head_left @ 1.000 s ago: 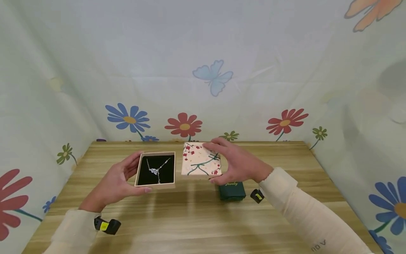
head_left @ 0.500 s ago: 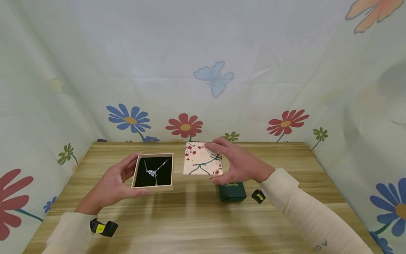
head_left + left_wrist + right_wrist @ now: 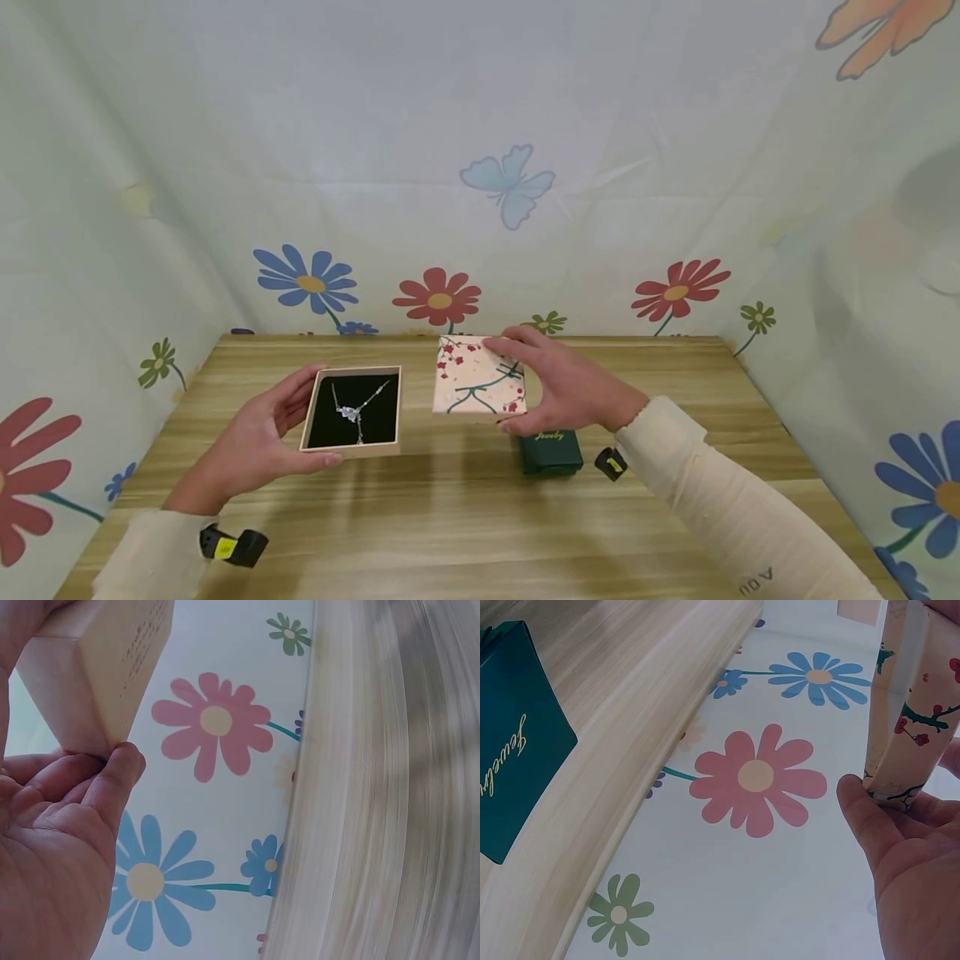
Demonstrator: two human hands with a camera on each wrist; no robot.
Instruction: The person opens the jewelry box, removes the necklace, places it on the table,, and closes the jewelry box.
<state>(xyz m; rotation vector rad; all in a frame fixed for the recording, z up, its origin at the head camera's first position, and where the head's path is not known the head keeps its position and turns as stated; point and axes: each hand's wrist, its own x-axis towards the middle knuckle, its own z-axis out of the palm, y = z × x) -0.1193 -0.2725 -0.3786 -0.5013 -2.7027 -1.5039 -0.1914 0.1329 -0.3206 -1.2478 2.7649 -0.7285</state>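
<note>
My left hand grips a square cream jewelry box base by its near and far sides, above the table. Inside the base, a silver necklace lies on a black pad. The left wrist view shows the outer wall of the box base, with small print on its underside. My right hand holds the cream box lid, patterned with red blossoms and green branches. In the right wrist view the lid shows its hollow side. A gap separates lid and base.
A dark green box marked "Jewelry" sits on the wooden table, below and beside my right hand. Behind the table hangs a white cloth printed with flowers and a butterfly.
My left hand has moved the box base left and slightly nearer, widening the gap to the lid. My right hand with the lid has stayed nearly still.
</note>
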